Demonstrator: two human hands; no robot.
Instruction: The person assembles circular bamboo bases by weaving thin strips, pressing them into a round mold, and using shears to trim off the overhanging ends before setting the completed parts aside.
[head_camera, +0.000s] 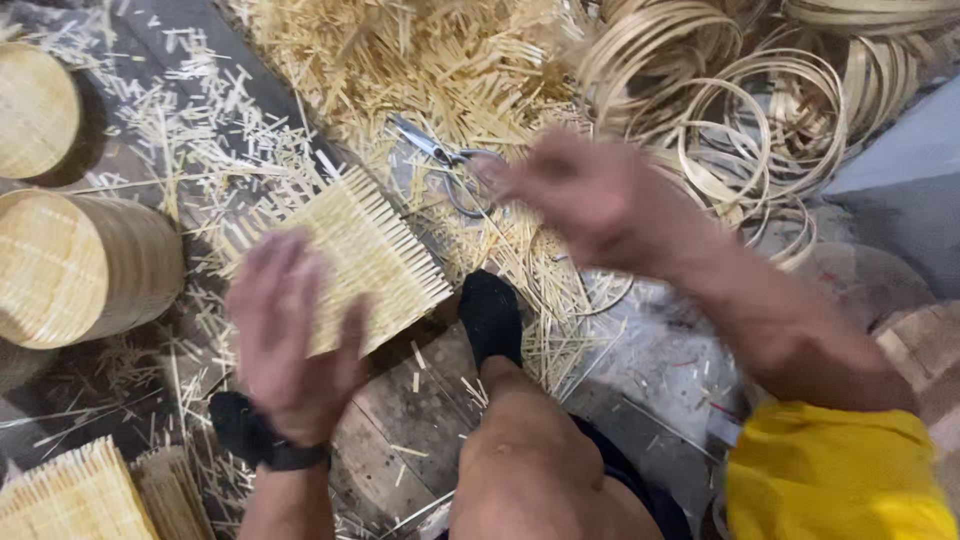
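A floor (640, 360) of dark boards lies buried in pale bamboo offcuts, the biggest heap of splints (420, 60) piled at the top of the view beside a tangle of thin coiled hoops (740, 130) at the upper right. At the left edge stand two round woven drums (70, 265), finished by the look of them; only their woven ends and sides show, so what they hold, if anything, cannot be told. More flat woven mats (70, 495) are stacked at the lower left, which suggests several pieces are already made while much loose material waits. The work in hand is a small woven mat (365, 255), resting near the middle just beside a foot in a dark sock (490, 315); its edges bristle with untrimmed ends, so trimming appears to remain. The left hand (290, 340) lies spread flat over the mat's near corner, pressing rather than gripping. The right hand (590, 195), blurred, has its fingers at the handles of a pair of scissors (450, 165) lying on the splints; whether it has closed on them cannot be told.
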